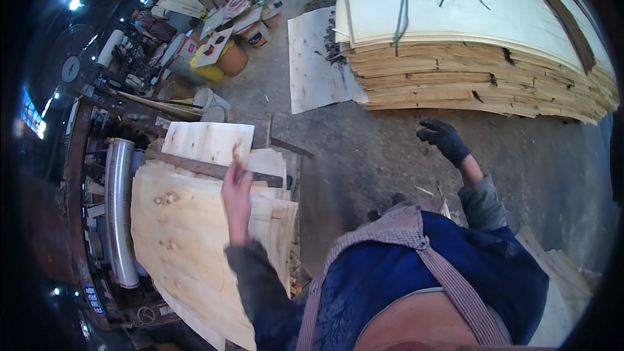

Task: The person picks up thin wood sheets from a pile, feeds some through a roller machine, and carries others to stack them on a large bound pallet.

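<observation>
My left hand (237,192), bare, is over a stack of thin pale wood veneer sheets (195,221) on a stand at the left. Its fingertips are beside a narrow dark bar (195,166) that crosses the stack and a smaller veneer piece (208,142) with a brown knot. The fingers are foreshortened and blurred, so their grip cannot be made out. My right hand (445,141), in a black glove, is held out over the concrete floor with its fingers apart and nothing in them. It is nearest to a tall veneer pile.
The tall veneer pile (468,71) stands at the far right, with dark ties on top. A loose sheet (315,58) lies beside it on the floor. A shiny roller (121,214) runs along the machine at the left. Buckets (232,60) and clutter stand farther back.
</observation>
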Tool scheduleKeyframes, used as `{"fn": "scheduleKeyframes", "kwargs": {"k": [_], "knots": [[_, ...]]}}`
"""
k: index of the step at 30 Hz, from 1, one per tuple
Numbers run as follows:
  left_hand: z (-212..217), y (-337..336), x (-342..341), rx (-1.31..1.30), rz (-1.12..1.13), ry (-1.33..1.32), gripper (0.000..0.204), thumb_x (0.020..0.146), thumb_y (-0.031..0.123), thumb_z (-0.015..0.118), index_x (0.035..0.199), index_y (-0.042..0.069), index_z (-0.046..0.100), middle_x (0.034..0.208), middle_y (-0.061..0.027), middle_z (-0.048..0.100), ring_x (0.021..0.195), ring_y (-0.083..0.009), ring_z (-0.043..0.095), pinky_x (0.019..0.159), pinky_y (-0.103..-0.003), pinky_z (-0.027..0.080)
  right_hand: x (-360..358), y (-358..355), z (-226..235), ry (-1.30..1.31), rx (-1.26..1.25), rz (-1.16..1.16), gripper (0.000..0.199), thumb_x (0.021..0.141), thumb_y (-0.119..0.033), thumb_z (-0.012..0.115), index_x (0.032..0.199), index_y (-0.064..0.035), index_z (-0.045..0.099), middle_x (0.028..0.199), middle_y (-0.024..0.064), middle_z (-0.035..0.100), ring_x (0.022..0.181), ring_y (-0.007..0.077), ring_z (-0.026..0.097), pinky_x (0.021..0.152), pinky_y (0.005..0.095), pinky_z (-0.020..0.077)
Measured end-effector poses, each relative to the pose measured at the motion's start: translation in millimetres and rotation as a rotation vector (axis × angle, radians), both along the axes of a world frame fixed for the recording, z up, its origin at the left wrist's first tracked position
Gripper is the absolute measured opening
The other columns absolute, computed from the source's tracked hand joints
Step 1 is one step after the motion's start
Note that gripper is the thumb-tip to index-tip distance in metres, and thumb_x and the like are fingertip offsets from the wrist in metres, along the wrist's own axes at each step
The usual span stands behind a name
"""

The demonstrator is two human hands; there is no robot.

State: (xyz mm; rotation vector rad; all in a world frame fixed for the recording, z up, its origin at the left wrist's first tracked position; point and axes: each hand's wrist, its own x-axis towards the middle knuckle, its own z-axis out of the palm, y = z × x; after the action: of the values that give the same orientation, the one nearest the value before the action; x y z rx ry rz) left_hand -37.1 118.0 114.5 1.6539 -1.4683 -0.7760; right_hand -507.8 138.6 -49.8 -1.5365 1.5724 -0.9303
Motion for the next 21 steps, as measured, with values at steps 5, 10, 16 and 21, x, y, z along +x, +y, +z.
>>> {"fn": "scheduleKeyframes", "kwargs": {"k": [5,10,16,21], "knots": [[-45.3,-179.1,-130.6,0.029,-0.403,-0.005,0.05,0.082,0.016,0.059,0.122,-0.008,0.043,0.117,-0.0187,0.054,0.107,-0.0212,0.053,0.09,-0.029,0.041,-45.8,57.4,6.1,-0.327,0.177,-0.29,0.033,0.082,-0.023,0.058,0.107,-0.001,0.059,0.088,0.0091,0.063,0.074,0.014,0.059,0.067,0.0259,0.0462],[-76.3,-299.1,-255.2,0.25,-0.494,-0.008,0.056,0.082,0.024,0.057,0.125,-0.007,0.04,0.121,-0.0196,0.05,0.112,-0.023,0.049,0.091,-0.033,0.041,-68.6,109.3,-15.4,-0.384,0.27,-0.545,0.038,0.084,-0.02,0.056,0.117,-0.0019,0.052,0.093,0.007,0.064,0.079,0.0128,0.061,0.066,0.025,0.047],[-165.8,-405.1,-317.0,0.132,-0.461,0.055,0.053,0.076,0.024,0.062,0.113,-0.012,0.047,0.11,-0.0257,0.054,0.104,-0.0316,0.053,0.09,-0.036,0.04,-54.4,112.4,-13.8,-0.577,0.311,-0.856,0.037,0.083,-0.018,0.058,0.115,-0.0016,0.053,0.096,0.0088,0.064,0.083,0.0158,0.062,0.067,0.0259,0.0484],[-171.0,-389.6,-350.0,0.185,-0.4,0.143,0.051,0.069,0.017,0.065,0.108,-0.012,0.049,0.104,-0.0281,0.056,0.102,-0.0335,0.054,0.087,-0.035,0.042,-37.7,52.4,-13.6,-0.766,0.215,-0.776,0.037,0.084,-0.014,0.057,0.118,-0.0004,0.05,0.099,0.0103,0.064,0.087,0.0177,0.062,0.072,0.0271,0.0482]]}}
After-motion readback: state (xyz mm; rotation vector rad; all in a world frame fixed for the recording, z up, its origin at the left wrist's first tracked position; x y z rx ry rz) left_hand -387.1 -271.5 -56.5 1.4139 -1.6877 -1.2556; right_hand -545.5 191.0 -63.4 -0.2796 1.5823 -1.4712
